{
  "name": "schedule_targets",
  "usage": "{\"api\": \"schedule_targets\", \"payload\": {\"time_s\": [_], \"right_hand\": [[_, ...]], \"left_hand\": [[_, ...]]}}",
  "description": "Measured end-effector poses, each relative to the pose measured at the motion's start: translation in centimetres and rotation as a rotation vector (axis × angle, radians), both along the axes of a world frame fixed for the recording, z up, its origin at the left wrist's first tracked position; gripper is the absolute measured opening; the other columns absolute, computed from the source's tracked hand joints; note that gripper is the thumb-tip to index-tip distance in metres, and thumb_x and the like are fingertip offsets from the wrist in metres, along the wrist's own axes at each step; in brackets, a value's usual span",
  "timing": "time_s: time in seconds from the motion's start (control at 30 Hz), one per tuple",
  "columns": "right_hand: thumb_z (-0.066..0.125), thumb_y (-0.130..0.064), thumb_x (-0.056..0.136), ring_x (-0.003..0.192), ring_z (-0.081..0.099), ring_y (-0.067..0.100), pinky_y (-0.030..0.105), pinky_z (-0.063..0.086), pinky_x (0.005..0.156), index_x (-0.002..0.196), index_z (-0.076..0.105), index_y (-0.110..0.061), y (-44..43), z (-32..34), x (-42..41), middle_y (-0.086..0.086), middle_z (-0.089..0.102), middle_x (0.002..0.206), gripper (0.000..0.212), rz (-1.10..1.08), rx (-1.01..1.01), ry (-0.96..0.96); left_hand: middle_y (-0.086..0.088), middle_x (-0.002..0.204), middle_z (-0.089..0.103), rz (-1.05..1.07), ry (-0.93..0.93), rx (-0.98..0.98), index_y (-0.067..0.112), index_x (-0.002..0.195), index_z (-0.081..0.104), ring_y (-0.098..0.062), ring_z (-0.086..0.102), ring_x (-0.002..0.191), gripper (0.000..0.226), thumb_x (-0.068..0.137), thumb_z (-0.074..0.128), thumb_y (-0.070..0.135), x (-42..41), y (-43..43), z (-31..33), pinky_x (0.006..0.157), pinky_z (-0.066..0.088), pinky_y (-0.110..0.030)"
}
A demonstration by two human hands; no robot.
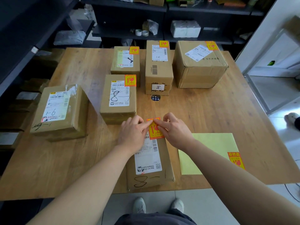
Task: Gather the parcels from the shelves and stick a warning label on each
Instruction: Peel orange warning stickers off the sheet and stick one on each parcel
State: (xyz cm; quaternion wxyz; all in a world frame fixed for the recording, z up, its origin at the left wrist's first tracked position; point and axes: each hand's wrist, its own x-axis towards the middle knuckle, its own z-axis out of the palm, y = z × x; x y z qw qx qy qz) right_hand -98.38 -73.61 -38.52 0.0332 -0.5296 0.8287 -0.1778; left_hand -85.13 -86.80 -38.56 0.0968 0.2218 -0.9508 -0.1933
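Note:
A long cardboard parcel [151, 168] marked "8-1" lies at the table's front edge. An orange and yellow warning label [154, 129] sits on its far end. My left hand [134, 133] and my right hand [174, 131] meet at the label's top edge, fingertips pinched on it. Several parcels with warning labels stand beyond: one just ahead [118, 98], one at the back left [125, 61], a tall one [158, 67] and a big one [198, 64]. A parcel marked "1-6" [59, 111] at the left shows no warning label.
A pale yellow backing sheet [209, 151] with one warning label [236, 160] left on it lies right of the parcel. Dark shelving [162, 21] with packets stands behind the wooden table [227, 119]. A cable hole [155, 97] is in the table's middle. Someone's shoe [292, 118] shows at the right.

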Motion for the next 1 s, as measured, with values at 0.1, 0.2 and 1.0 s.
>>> {"api": "schedule_targets", "payload": {"time_s": [0.1, 0.2, 1.0], "right_hand": [[0.048, -0.037, 0.098, 0.078, 0.048, 0.015, 0.034, 0.047, 0.073, 0.129, 0.059, -0.029, -0.4, 0.3, -0.3, 0.003, 0.049, 0.104, 0.034, -0.001, 0.059, -0.013], [0.043, -0.039, 0.099, 0.084, 0.051, 0.015, 0.032, 0.045, 0.078, 0.13, 0.057, -0.033, -0.5, 0.5, -0.6, 0.001, 0.048, 0.106, 0.034, -0.016, 0.103, -0.038], [0.045, -0.046, 0.097, 0.068, 0.058, 0.016, 0.028, 0.044, 0.054, 0.102, 0.069, -0.016, 2.4, 0.6, 2.1, -0.004, 0.065, 0.08, 0.039, -0.303, 0.096, -0.499]], "left_hand": [[0.008, 0.098, 0.041, -0.009, -0.065, 0.018, 0.039, 0.138, 0.045, -0.012, 0.041, 0.094, 0.039, 0.099, 0.044, 0.034, -0.2, -0.3, 0.3, 0.088, 0.034, -0.031], [0.007, 0.094, 0.044, 0.023, -0.095, 0.035, 0.04, 0.134, 0.05, -0.013, 0.045, 0.094, 0.036, 0.099, 0.041, 0.035, -0.6, -0.4, 0.7, 0.087, 0.036, -0.031], [-0.004, 0.12, 0.048, 0.368, -0.23, 0.083, 0.012, 0.127, 0.04, -0.018, 0.052, 0.102, 0.062, 0.087, 0.052, 0.058, 4.3, 1.3, 1.6, 0.075, 0.046, -0.027]]}}
